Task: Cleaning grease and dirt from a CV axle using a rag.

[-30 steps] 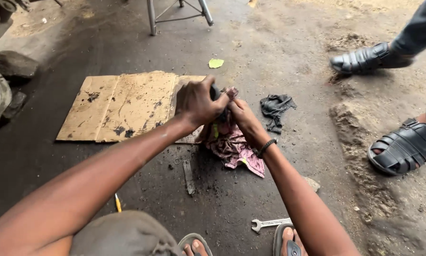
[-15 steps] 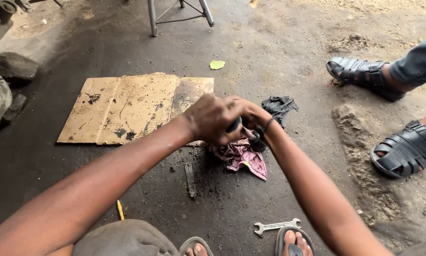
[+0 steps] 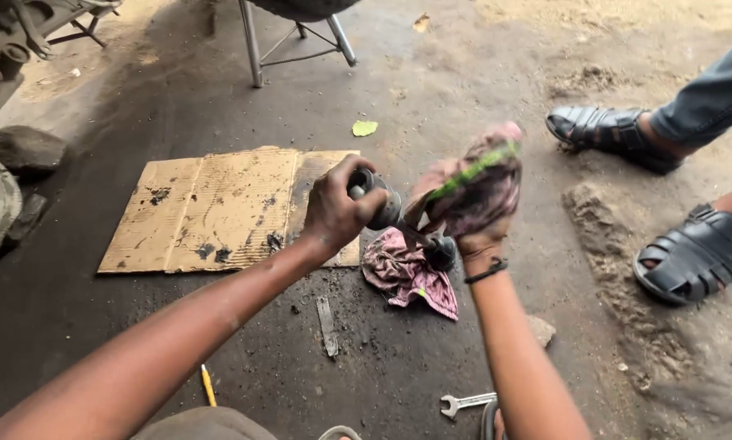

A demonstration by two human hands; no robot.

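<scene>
Head view: left hand (image 3: 333, 213) fingers clamp a greasy, heavy-looking metal part (image 3: 380, 205); right hand (image 3: 474, 213), at its 3 o'clock, bunches a soft pink rag (image 3: 472, 186).

A flattened brown cardboard sheet (image 3: 219, 208) lies on the ground.

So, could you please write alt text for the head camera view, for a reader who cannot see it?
A person's left hand grips a greasy dark metal part while the right hand lifts a pink rag against it, above dark, dirty ground. Below lie a stained cardboard sheet, a spanner and another pink cloth; another person's sandalled feet stand at right.
</scene>
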